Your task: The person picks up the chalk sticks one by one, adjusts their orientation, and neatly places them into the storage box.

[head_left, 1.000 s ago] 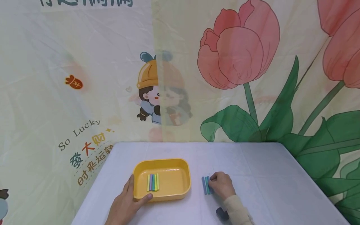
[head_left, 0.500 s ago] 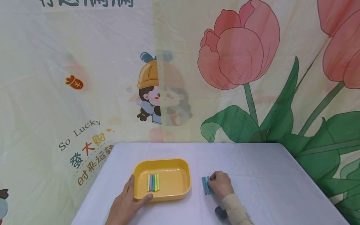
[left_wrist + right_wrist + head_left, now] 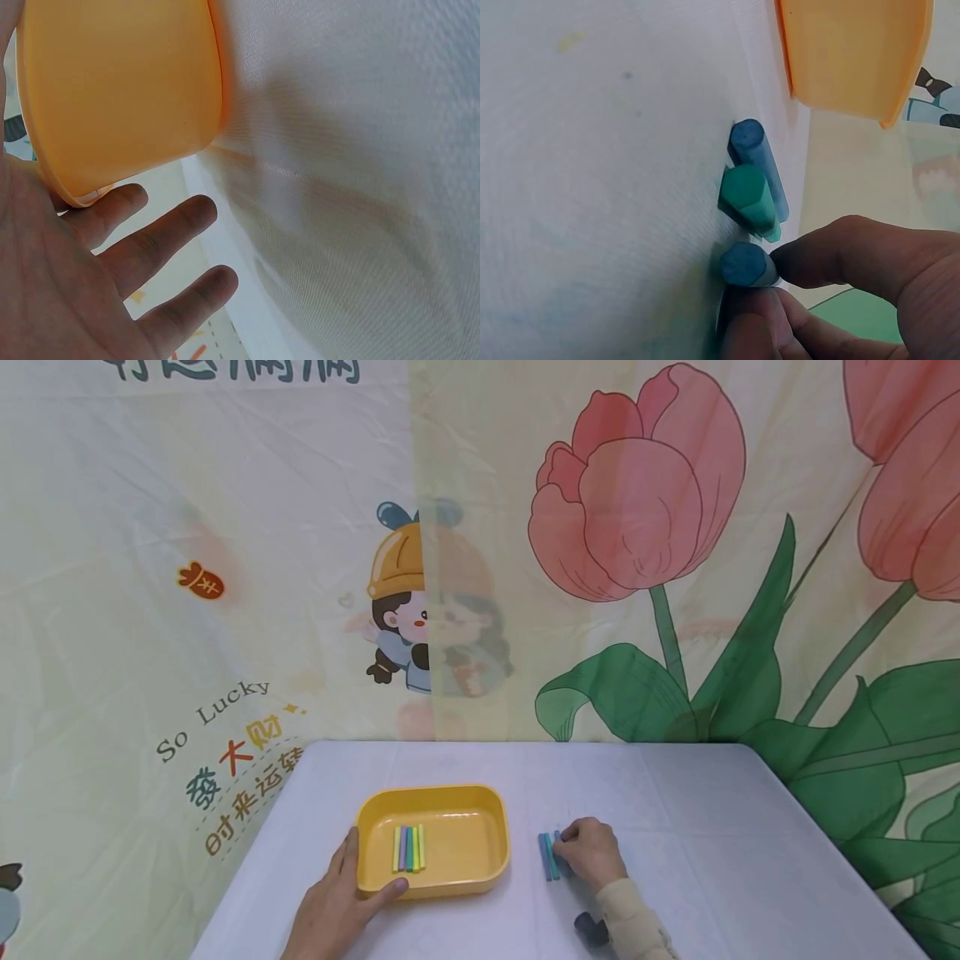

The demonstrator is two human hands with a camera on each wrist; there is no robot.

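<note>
A yellow tray point(image 3: 465, 847) stands on the white table, with several chalk sticks point(image 3: 408, 848) in yellow, purple, green and blue side by side in its left half. My left hand point(image 3: 330, 893) rests on its near left corner, thumb over the front rim. In the left wrist view the fingers point(image 3: 161, 244) reach out straight under the tray's rim. To the tray's right, my right hand point(image 3: 592, 853) pinches a blue chalk stick point(image 3: 744, 264) between thumb and forefinger, low at the table. Beside it lie a green chalk stick point(image 3: 746, 196) and another blue chalk stick point(image 3: 759, 161).
A small black object point(image 3: 591, 930) is beside the right sleeve point(image 3: 633, 918), its kind unclear. Behind the white tabletop point(image 3: 720, 860) hangs a printed cloth point(image 3: 480, 527) with tulips, lettering and a cartoon figure.
The right hand has shifted slightly, and the chalk sticks at its fingers now stand closer together, the green one leaning a little. The left hand and the tray hold still.
</note>
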